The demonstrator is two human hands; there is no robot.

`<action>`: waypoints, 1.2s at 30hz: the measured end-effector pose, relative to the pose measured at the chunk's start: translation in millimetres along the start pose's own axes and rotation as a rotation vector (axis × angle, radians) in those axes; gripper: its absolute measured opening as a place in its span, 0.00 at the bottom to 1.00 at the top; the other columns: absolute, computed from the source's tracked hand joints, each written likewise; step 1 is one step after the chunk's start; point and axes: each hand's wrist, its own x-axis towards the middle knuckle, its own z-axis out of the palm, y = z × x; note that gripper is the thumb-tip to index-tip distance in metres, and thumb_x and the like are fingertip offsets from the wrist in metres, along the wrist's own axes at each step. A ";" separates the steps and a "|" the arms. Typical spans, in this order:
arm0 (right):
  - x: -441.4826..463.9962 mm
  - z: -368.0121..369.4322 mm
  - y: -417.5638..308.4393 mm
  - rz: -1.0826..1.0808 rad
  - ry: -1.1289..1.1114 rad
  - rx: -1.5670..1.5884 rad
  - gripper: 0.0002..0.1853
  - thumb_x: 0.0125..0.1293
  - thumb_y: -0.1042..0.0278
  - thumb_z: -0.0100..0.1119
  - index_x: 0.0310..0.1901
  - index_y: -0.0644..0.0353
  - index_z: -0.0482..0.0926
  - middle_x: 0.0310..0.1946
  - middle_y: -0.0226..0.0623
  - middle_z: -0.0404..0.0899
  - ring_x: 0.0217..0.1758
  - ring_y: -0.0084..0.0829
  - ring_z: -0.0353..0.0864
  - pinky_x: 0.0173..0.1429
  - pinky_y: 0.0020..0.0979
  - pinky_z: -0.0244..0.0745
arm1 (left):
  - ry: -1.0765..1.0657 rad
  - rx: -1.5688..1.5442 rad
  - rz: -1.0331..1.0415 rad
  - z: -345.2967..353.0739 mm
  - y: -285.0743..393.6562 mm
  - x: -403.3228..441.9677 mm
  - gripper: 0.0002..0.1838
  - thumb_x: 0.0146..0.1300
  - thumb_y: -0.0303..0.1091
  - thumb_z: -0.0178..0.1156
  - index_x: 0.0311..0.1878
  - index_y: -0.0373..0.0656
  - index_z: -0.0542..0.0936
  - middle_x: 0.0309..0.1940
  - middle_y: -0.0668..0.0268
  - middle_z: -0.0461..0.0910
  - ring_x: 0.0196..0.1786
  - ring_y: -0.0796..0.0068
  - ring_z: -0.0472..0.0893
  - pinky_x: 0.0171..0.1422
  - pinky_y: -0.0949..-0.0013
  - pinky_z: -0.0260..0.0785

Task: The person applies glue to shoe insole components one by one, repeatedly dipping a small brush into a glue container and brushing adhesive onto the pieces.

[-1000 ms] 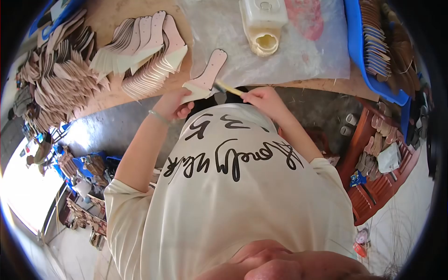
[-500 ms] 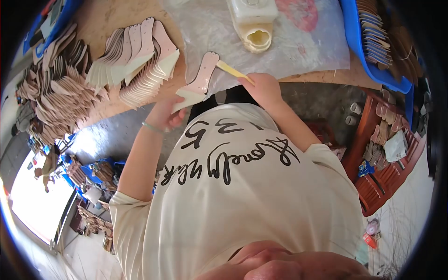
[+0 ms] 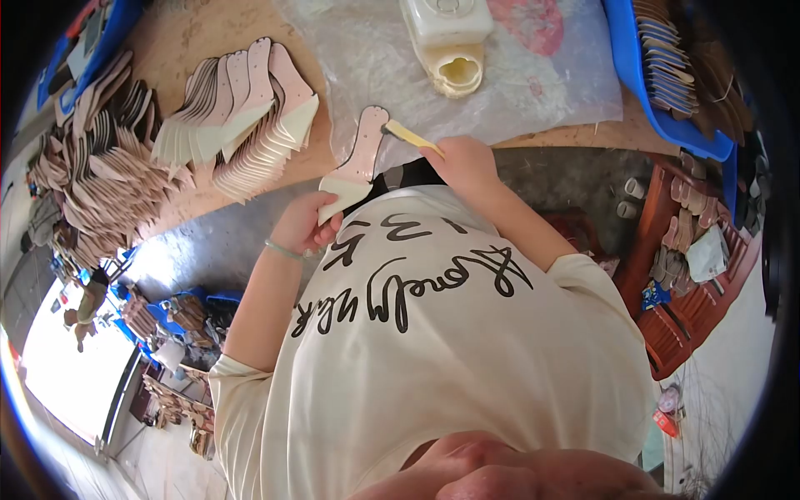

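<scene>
A pink insole-shaped piece point(image 3: 363, 150) with a pale, wide lower end is pinched in my left hand point(image 3: 305, 222), which wears a thin bracelet at the wrist. My right hand point(image 3: 467, 167) is closed on a yellow-handled brush point(image 3: 413, 137), whose dark tip lies at the right edge of the piece, near its upper end. Above the hands, a white plastic container point(image 3: 456, 58) with a crusted, open yellowish mouth rests on the plastic sheet point(image 3: 358, 58).
Fanned pink pieces point(image 3: 250, 100) lie on the wooden table point(image 3: 187, 23), with a larger heap point(image 3: 108, 175) at the far left. A blue bin point(image 3: 633, 75) holds stacked pieces at the right. Below it stands a reddish-brown rack point(image 3: 687, 325).
The pink piece has moved left and slightly down with my left hand. The brush has shifted from the piece's lower part to near its upper end.
</scene>
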 end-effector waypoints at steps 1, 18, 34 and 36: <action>5.1 -1.8 -1.0 -0.007 0.005 -0.039 0.22 0.63 0.49 0.56 0.25 0.62 0.81 0.23 0.46 0.79 0.29 0.47 0.80 0.33 0.46 0.72 | 0.000 -0.019 0.004 -0.2 -1.2 0.7 0.20 0.65 0.42 0.48 0.21 0.40 0.73 0.13 0.66 0.72 0.10 0.79 0.62 0.12 0.77 0.49; 3.8 -30.7 -27.0 -0.049 -0.202 -0.052 0.18 0.63 0.53 0.58 0.27 0.62 0.82 0.24 0.46 0.79 0.29 0.49 0.80 0.34 0.47 0.73 | 0.037 -0.034 0.082 -6.0 -12.3 3.8 0.19 0.65 0.38 0.49 0.20 0.38 0.73 0.12 0.64 0.71 0.07 0.80 0.59 0.10 0.77 0.48; 61.8 -2.2 -25.9 -0.172 -0.040 -0.178 0.17 0.62 0.54 0.59 0.27 0.61 0.82 0.24 0.43 0.80 0.29 0.45 0.80 0.33 0.45 0.72 | -0.024 -0.041 0.036 -6.6 -8.2 4.1 0.14 0.63 0.36 0.48 0.24 0.39 0.71 0.13 0.68 0.66 0.09 0.83 0.56 0.12 0.76 0.42; 56.5 -2.0 -29.2 -0.181 -0.081 -0.130 0.17 0.62 0.54 0.58 0.27 0.62 0.82 0.23 0.43 0.79 0.29 0.45 0.80 0.33 0.45 0.72 | -0.031 -0.070 0.041 -7.8 -10.2 7.1 0.12 0.63 0.36 0.48 0.27 0.38 0.71 0.13 0.68 0.66 0.10 0.83 0.56 0.12 0.76 0.41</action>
